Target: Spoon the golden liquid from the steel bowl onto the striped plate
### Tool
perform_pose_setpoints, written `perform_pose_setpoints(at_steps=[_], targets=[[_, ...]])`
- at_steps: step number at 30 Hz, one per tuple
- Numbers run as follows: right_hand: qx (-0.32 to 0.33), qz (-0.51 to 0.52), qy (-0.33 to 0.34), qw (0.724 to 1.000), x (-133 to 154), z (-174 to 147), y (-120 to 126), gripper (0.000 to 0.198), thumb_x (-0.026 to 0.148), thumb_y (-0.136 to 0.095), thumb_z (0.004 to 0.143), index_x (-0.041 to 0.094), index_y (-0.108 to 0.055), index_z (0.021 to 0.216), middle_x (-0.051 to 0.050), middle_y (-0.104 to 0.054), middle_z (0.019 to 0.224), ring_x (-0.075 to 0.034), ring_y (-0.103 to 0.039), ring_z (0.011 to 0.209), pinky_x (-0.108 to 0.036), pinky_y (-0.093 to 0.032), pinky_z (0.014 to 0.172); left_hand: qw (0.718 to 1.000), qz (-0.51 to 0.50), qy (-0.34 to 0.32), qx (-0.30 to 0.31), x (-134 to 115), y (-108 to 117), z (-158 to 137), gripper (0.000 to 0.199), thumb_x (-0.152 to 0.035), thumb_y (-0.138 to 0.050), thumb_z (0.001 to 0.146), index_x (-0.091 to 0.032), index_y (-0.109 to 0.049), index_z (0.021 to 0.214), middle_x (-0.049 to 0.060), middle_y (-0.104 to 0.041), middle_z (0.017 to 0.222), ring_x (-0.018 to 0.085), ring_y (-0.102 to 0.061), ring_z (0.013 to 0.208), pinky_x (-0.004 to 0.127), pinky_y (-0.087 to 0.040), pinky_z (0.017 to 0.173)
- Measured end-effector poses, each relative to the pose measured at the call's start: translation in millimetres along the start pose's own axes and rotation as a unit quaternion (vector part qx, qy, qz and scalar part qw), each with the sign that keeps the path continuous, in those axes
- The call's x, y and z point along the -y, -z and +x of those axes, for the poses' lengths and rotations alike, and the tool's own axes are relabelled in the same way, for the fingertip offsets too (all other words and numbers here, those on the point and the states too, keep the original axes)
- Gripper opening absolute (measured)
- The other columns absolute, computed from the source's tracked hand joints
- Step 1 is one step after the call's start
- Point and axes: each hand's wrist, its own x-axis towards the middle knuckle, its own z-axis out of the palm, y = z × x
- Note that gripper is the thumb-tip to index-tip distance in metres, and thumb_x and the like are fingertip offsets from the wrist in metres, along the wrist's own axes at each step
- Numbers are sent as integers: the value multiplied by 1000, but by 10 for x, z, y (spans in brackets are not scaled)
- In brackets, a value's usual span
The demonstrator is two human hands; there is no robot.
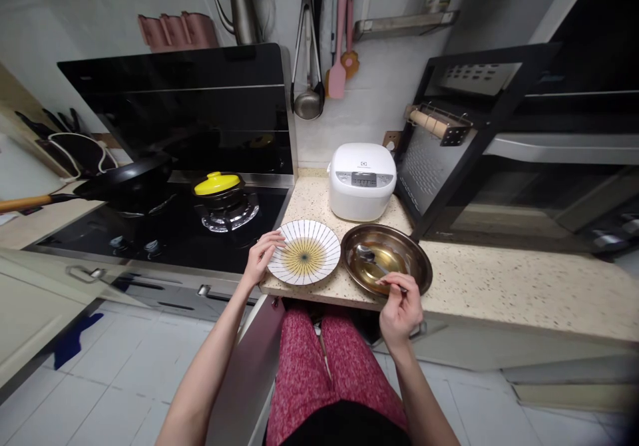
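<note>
A white plate with dark radiating lines lies at the counter's front edge, with a yellowish liquid pooled in its middle. My left hand grips its left rim, fingers bent over the edge. Right beside the plate is a wide brown metal bowl with a shiny golden inside and some liquid at the bottom. Between the pinched fingers of my right hand is the handle of a metal spoon. The spoon's head rests inside the bowl, towards its left side.
A white rice cooker stands behind the plate and bowl. On the left, the black stove carries a dark wok and a small pot with a yellow lid. A dark rack rises on the right. An open cabinet door is below.
</note>
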Motion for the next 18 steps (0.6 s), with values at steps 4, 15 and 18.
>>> perform_pose_setpoints(at_steps=[4, 15, 18], targets=[[35, -21, 55, 998, 7, 18, 24, 17, 19, -49, 104, 23, -63, 94, -3, -66, 83, -19, -64, 77, -35, -52, 70, 1000, 2, -3, 1, 8, 0, 4, 37, -41, -52, 104, -20, -82, 97, 13, -78, 111, 33, -64, 126, 57, -46, 112], [126, -82, 222, 963, 5, 68, 7, 31, 2, -50, 94, 22, -69, 109, -6, -72, 84, -20, -66, 75, -35, -51, 67, 1000, 0, -4, 0, 12, -4, 2, 38, -42, -52, 104, -19, -81, 97, 14, -78, 112, 33, -63, 127, 56, -46, 112], [132, -78, 219, 964, 32, 72, -12, 30, 0, -51, 94, 21, -67, 108, -5, -71, 85, -19, -64, 75, -33, -52, 67, 1000, -1, -3, -2, 20, -7, -2, 37, -41, -53, 104, -19, -82, 97, 14, -78, 112, 33, -63, 127, 55, -46, 112]])
